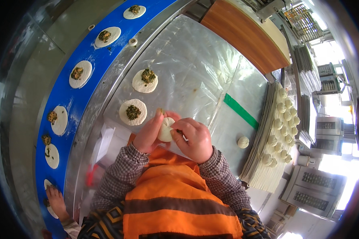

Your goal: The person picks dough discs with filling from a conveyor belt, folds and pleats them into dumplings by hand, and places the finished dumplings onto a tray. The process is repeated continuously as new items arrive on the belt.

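Observation:
In front of my orange apron, my left hand (148, 134) cups a filled dough bun (165, 132) from its left side. The fingers of my right hand (196, 140) pinch the dough's edge on the right, where a bit of dark filling shows. Just beyond my left hand, two flat dough rounds lie on the plastic-covered table: a nearer dough round (124, 112) and a farther dough round (139, 85), each with a mound of green-brown filling. A closed, pleated bun (243, 142) sits alone on the table to the right of my right hand.
A blue conveyor belt (73, 51) along the left carries several filling-topped dough rounds. At lower left, another person's hand (56, 201) touches one. Stacked trays (263, 131) at right bear several finished buns. A green tape strip (241, 111) crosses the table; a wooden-faced box (243, 34) stands behind.

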The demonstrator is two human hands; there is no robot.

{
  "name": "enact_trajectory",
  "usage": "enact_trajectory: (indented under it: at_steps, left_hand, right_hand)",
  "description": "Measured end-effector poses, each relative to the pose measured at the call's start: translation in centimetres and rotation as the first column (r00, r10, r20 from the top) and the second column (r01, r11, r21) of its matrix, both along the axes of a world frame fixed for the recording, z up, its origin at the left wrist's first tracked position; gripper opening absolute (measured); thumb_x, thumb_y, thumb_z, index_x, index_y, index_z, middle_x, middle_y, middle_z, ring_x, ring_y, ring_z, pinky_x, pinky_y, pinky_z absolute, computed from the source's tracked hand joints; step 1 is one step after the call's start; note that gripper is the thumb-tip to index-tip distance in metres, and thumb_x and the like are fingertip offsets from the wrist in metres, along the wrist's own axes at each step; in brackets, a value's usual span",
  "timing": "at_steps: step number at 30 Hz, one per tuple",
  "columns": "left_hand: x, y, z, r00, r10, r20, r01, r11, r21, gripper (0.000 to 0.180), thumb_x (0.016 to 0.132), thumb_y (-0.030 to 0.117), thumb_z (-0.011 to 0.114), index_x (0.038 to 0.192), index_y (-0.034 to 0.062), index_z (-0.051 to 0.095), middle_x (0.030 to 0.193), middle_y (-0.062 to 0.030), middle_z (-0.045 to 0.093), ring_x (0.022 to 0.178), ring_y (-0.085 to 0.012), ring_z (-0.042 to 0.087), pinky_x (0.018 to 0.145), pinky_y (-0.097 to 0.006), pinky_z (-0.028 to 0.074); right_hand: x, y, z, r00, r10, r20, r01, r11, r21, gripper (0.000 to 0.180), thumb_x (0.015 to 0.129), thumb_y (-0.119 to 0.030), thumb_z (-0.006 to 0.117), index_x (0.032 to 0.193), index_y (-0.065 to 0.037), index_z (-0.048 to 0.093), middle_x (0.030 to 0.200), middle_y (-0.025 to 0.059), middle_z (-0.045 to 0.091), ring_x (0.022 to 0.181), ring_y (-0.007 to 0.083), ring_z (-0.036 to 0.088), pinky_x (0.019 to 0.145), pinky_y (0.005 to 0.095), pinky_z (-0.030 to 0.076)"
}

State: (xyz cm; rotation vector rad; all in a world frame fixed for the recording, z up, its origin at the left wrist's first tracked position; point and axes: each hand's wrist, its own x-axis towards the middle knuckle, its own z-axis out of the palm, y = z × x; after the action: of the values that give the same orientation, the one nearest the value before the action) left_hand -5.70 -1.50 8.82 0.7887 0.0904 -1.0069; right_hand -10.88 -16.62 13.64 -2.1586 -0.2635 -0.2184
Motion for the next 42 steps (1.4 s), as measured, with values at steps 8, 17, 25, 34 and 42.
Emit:
enact_trajectory:
  at_steps: [8, 17, 25, 34, 42]
  left_hand:
    - [-0.2, -0.1, -0.7, 0.968, 0.129, 0.214, -0.125, 0.992, -0.034, 0.062, 0.101, 0.052, 0.020, 0.107, 0.0011, 0.054, 0.093, -0.0081, 0.060, 0.082, -0.0145, 0.060, 0.073, -0.029, 0.051]
    - [0.1, 0.7, 0.6, 0.982, -0.021, 0.190, 0.044, 0.992, -0.116, 0.065, 0.100, 0.054, 0.021, 0.095, 0.0008, 0.058, 0.086, -0.0101, 0.061, 0.073, -0.0166, 0.062, 0.061, -0.028, 0.053]
    - [-0.2, -0.4, 0.9, 0.989, 0.108, 0.104, -0.103, 0.993, -0.054, 0.061, 0.100, 0.055, 0.026, 0.098, 0.0024, 0.056, 0.081, -0.0077, 0.062, 0.067, -0.0156, 0.063, 0.059, -0.025, 0.052]
    - [-1.0, -0.8, 1.5, 0.989, -0.037, 0.141, 0.036, 0.999, 0.009, 0.061, 0.099, 0.055, 0.025, 0.098, 0.0019, 0.055, 0.082, -0.0069, 0.061, 0.071, -0.0152, 0.063, 0.053, -0.029, 0.055]
    - [-2.4, -3.7, -1.1, 0.986, -0.153, 0.071, 0.167, 0.951, -0.259, 0.065, 0.098, 0.059, 0.023, 0.109, 0.0039, 0.055, 0.087, -0.0095, 0.063, 0.087, -0.0225, 0.063, 0.076, -0.035, 0.052]
  right_hand:
    - [0.8, -1.2, 2.7, 0.984, 0.082, -0.160, -0.103, 0.986, -0.131, 0.071, 0.064, -0.025, 0.084, 0.127, -0.009, 0.055, 0.106, 0.0134, 0.059, 0.084, 0.0280, 0.062, 0.072, 0.0355, 0.053]
    - [2.3, -1.6, 0.2, 0.904, 0.276, -0.325, -0.141, 0.913, 0.383, 0.094, 0.061, -0.025, 0.087, 0.140, -0.009, 0.038, 0.137, 0.0162, 0.041, 0.119, 0.0313, 0.049, 0.096, 0.0362, 0.045]
    - [-0.3, -2.3, 4.5, 0.980, 0.083, -0.181, -0.091, 0.995, -0.036, 0.038, 0.073, -0.011, 0.076, 0.108, -0.008, 0.064, 0.094, 0.0094, 0.062, 0.074, 0.0209, 0.062, 0.064, 0.0340, 0.050]
    - [-0.8, -1.9, 4.2, 0.968, 0.249, 0.035, -0.227, 0.926, -0.302, 0.019, 0.075, -0.007, 0.070, 0.093, -0.004, 0.063, 0.081, 0.0090, 0.062, 0.067, 0.0248, 0.063, 0.059, 0.0358, 0.051]
    - [-5.7, -3.9, 5.2, 0.984, -0.042, -0.172, 0.040, 0.999, -0.015, 0.044, 0.073, -0.013, 0.071, 0.114, -0.007, 0.057, 0.091, 0.0117, 0.061, 0.073, 0.0282, 0.062, 0.067, 0.0373, 0.051]
